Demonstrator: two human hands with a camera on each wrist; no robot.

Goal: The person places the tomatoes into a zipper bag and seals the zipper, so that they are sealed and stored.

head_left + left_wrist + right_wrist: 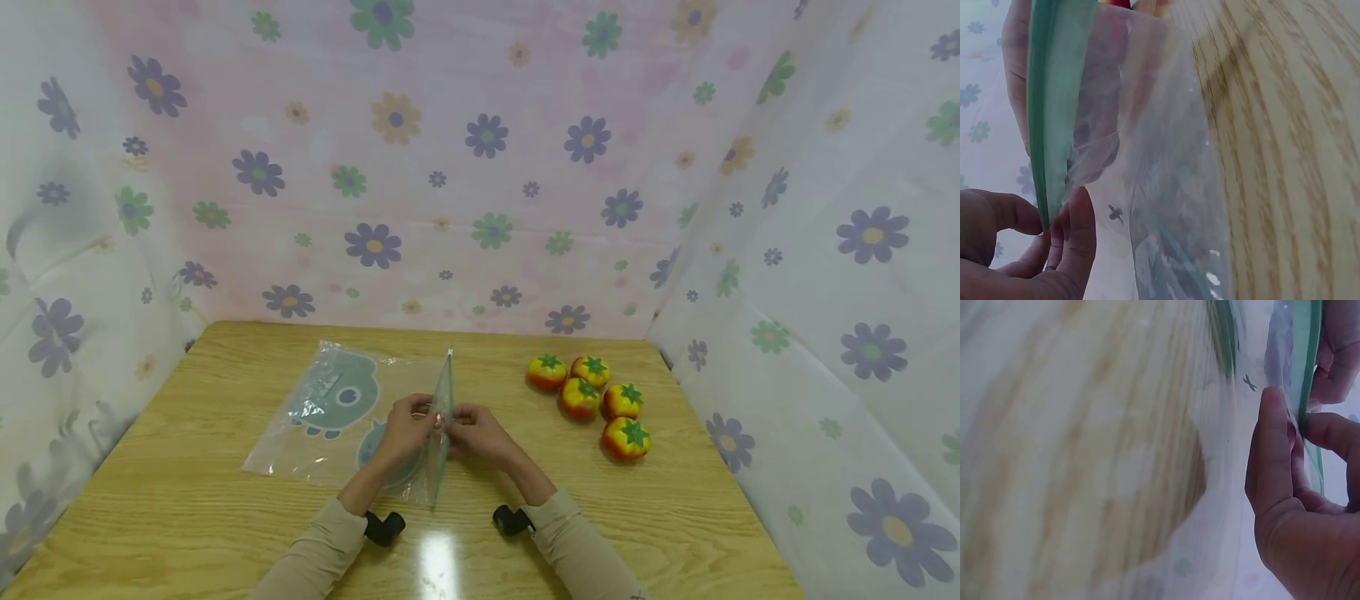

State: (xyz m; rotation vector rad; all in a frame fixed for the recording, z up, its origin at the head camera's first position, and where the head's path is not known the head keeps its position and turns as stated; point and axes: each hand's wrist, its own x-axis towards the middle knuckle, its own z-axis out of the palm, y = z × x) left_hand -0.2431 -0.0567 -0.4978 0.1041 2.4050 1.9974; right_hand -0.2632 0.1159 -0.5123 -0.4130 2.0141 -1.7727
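Observation:
A clear plastic zip bag with blue-green cartoon creatures printed on it lies on the table, its green zip edge raised toward me. My left hand pinches the zip edge from the left between thumb and fingers. From the other side, my right hand grips the same edge, close to the left. In the left wrist view the green zip strip runs upward from the left thumb and fingers. The right wrist view shows the right thumb and fingers on either side of the strip.
Several red-and-yellow toy persimmons with green leafy tops sit in a group at the right of the wooden table. Flowered cloth hangs behind the table and along both sides. Each wrist carries a black camera.

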